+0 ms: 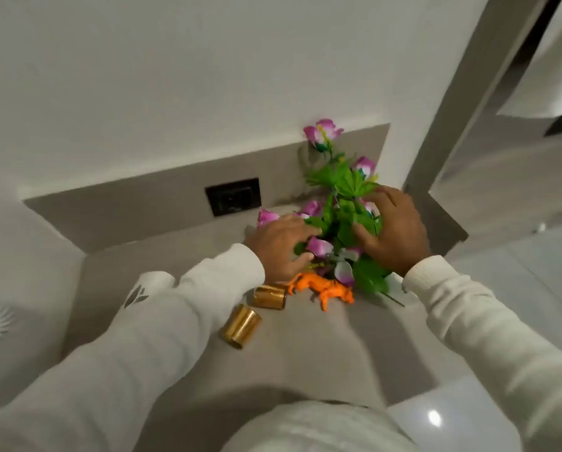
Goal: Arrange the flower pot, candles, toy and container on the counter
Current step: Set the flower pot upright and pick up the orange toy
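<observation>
A bunch of artificial pink flowers with green leaves [344, 190] stands at the back right of the grey counter [305, 347]; its pot is hidden under the leaves and my hands. My left hand [278, 247] presses into the foliage from the left. My right hand [393, 230] grips the leaves from the right. An orange toy animal [325, 288] lies on its side just in front of the flowers. Two gold candle holders [269, 296] [240, 326] lie tipped over, left of the toy. No container is in sight.
A dark wall socket [233, 196] sits in the grey backsplash behind the counter. The counter ends at a wall corner on the right, beside a doorway [501, 109]. White floor [501, 272] lies to the right and below.
</observation>
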